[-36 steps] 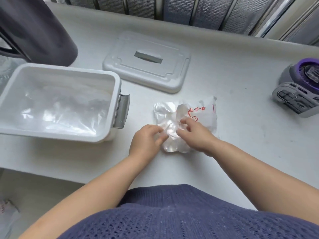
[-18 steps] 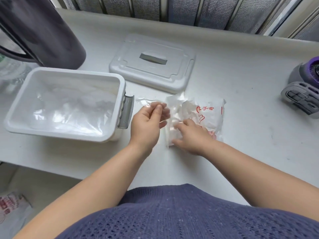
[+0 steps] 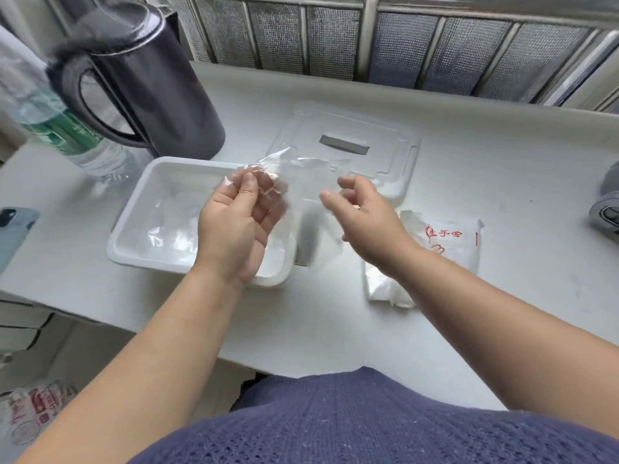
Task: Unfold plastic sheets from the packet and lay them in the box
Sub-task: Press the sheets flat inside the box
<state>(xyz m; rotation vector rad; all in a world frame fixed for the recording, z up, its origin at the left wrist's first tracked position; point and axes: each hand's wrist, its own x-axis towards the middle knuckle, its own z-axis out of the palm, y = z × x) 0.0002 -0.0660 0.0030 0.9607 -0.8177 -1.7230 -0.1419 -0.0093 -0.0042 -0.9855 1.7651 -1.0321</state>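
The phone (image 3: 15, 229) lay at nine o'clock on the table (image 3: 502, 195), clear of the work. The bottle (image 3: 63, 128) and the dark jug (image 3: 150, 85) stood at ten and eleven o'clock, behind the box and out of my reach path.

The box (image 3: 134, 226) sat open at ten o'clock from my body, with clear sheets already lying in it; its lid (image 3: 348, 142) lay flat at twelve o'clock, presumably set aside to leave the opening free.

My left hand (image 3: 237, 229) was raised over the box's right end, thumb and fingertips pinched shut on one corner of a clear plastic sheet (image 3: 301, 182). In my judgement it was held there so that the sheet could hang and open above the box.

My right hand (image 3: 361, 222) was at one o'clock, fingers loosely curled and partly open at the sheet's other edge. I could not tell whether they gripped it.

The packet (image 3: 445, 249) lay at two o'clock, just beside my right wrist, within easy reach.
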